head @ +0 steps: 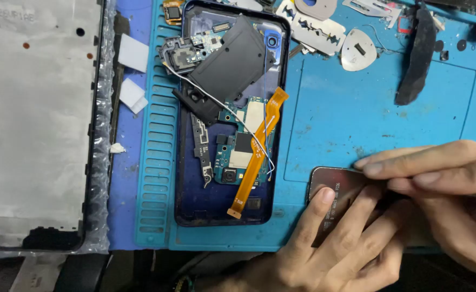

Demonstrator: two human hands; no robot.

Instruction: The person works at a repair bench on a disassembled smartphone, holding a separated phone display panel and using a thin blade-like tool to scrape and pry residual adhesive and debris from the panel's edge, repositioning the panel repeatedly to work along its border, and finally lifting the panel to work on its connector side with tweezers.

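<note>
Both hands rest on a dark phone screen panel [338, 186], which lies on the blue repair mat [378, 108], just right of the opened phone back cover [194, 208]. The left hand [335, 243] presses it flat with spread fingers. The right hand [438, 184] pinches its upper edge.

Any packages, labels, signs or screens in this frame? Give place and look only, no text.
Phone screen: bottom right on the blue mat, under both hands; dark, glossy, rounded corner, small pale print on it.
Large display panel: far left; pale grey rectangle in a black frame.
No packages or signs visible.
</note>
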